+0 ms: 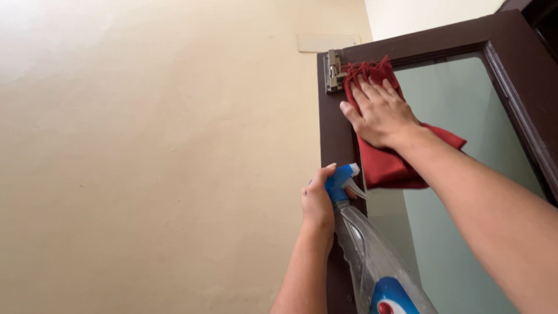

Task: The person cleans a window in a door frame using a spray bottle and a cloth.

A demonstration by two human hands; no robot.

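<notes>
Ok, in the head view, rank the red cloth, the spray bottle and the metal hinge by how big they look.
1. Spray bottle, though it is nearest the camera and cut off by the frame's lower edge, so its lead is unsure.
2. Red cloth, partly covered by the right hand.
3. Metal hinge, clearly smallest.

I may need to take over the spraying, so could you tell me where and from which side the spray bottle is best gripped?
Probably at the narrow neck just under the blue spray head, coming from the wall side, as the left hand does now. The clear bottle widens below, so the neck fits a palm, and the trigger faces the glass side, within a finger's reach.
</notes>
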